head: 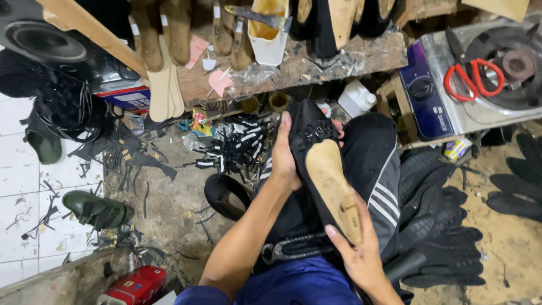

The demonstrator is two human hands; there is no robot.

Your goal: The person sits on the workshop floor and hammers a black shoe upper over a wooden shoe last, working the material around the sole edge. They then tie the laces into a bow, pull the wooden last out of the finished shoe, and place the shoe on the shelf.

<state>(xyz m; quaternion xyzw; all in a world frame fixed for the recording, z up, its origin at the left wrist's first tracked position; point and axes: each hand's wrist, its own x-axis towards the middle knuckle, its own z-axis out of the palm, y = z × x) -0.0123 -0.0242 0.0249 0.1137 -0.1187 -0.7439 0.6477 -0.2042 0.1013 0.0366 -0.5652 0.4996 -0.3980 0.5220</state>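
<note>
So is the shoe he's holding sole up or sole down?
Sole up: the shoe's tan bottom faces the camera, held between left hand and right hand.

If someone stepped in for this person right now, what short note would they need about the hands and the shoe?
Left hand: grips the toe end of the black shoe upper, which is stretched over a wooden last.
Right hand: holds the heel end from below.
The shoe rests sole side up over the lap.
Pincers lie on the lap, unheld.
Done: the upper sits on the last.
Left: the last's bottom is bare; no sole on it.
</note>
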